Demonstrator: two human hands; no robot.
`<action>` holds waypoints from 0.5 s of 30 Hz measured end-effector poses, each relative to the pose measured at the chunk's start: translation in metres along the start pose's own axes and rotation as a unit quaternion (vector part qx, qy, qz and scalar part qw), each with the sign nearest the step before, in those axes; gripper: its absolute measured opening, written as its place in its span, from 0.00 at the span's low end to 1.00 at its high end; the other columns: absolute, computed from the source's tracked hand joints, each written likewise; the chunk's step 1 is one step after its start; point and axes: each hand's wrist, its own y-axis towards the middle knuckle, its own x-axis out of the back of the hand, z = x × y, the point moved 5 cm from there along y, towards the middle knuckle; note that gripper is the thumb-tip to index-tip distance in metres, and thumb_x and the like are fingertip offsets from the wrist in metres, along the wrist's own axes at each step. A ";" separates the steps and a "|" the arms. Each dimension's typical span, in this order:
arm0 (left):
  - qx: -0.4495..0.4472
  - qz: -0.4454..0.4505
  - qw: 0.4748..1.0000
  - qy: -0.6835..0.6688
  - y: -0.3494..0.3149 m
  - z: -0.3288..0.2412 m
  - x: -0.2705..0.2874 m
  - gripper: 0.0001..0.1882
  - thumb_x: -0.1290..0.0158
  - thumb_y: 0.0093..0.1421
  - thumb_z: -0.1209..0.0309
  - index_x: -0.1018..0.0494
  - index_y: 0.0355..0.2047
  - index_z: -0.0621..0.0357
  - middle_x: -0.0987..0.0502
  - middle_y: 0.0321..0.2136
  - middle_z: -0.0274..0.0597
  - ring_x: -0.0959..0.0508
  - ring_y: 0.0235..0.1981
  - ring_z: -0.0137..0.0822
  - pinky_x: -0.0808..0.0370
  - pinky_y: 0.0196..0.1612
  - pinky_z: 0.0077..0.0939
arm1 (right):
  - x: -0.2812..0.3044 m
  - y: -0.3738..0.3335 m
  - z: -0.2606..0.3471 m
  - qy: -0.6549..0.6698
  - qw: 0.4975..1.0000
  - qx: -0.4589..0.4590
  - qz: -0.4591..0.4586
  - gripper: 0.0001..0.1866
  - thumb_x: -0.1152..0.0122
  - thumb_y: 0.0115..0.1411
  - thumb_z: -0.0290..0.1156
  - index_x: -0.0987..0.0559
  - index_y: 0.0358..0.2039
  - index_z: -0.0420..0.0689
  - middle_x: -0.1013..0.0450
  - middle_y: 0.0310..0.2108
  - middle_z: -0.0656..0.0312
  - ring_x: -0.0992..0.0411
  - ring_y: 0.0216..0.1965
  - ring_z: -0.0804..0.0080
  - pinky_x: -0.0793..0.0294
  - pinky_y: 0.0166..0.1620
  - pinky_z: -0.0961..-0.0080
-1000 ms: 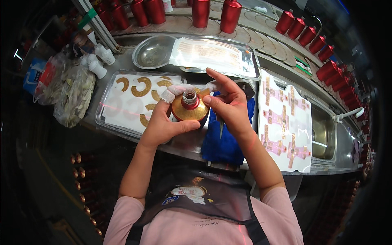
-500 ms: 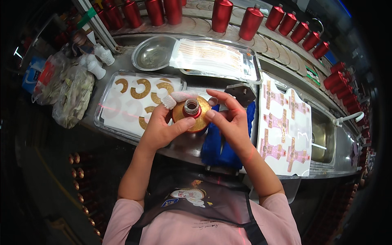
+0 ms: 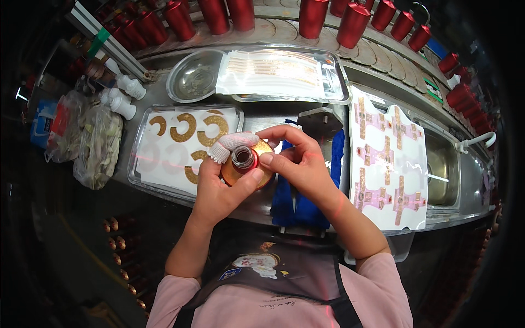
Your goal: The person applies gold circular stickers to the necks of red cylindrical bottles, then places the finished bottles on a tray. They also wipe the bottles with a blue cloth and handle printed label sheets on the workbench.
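My left hand point(image 3: 216, 186) is wrapped round a red bottle, seen from above, with its thumb on the shoulder and white ribbed covers point(image 3: 234, 145) on some fingers. The bottle has a threaded, uncapped neck point(image 3: 243, 157) and a gold ring-shaped sticker point(image 3: 232, 175) round the shoulder. From the right, my right hand point(image 3: 303, 164) bends its thumb and fingers onto the gold shoulder beside the neck. Its fingertips touch the bottle. Most of the bottle's body is hidden under my hands.
Left lies a tray point(image 3: 132, 169) with gold C-shaped stickers point(image 3: 186, 127). Behind stand a metal bowl point(image 3: 192, 79) and a tray of sticker strips point(image 3: 273, 71). A blue cloth point(image 3: 311, 206), pink-gold sticker sheet point(image 3: 389, 164) and sink point(image 3: 442, 177) are rightward. Red bottles point(image 3: 313, 21) line the conveyor.
My right thumb and fingers have come in closer on the bottle's shoulder. The bottle has shifted slightly left and toward me. Red bottles on the conveyor have moved right.
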 end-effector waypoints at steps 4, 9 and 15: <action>0.021 -0.009 0.999 -0.028 -0.001 0.004 0.000 0.25 0.38 0.57 0.73 0.28 0.55 0.61 0.24 0.50 0.41 0.25 0.51 0.30 0.28 0.57 0.28 | 0.000 0.008 -0.001 0.029 0.999 -0.014 0.026 0.14 0.36 0.62 0.28 0.20 0.48 0.37 0.27 0.38 0.68 0.33 0.27 0.95 0.37 0.27 0.92; 0.018 -0.009 1.000 0.004 -0.003 0.002 0.002 0.25 0.38 0.57 0.73 0.29 0.55 0.61 0.27 0.54 0.44 0.26 0.54 0.31 0.30 0.59 0.29 | 0.003 0.006 0.000 0.075 0.994 -0.078 0.014 0.16 0.36 0.63 0.27 0.21 0.50 0.38 0.26 0.42 0.66 0.33 0.28 0.94 0.35 0.28 0.92; 0.027 -0.011 1.000 -0.005 -0.003 0.002 0.000 0.24 0.39 0.56 0.75 0.29 0.54 0.60 0.29 0.56 0.45 0.26 0.55 0.33 0.31 0.59 0.29 | 0.002 -0.017 0.003 -0.079 0.996 -0.032 -0.011 0.22 0.34 0.60 0.28 0.24 0.56 0.41 0.29 0.45 0.67 0.39 0.23 0.95 0.37 0.28 0.94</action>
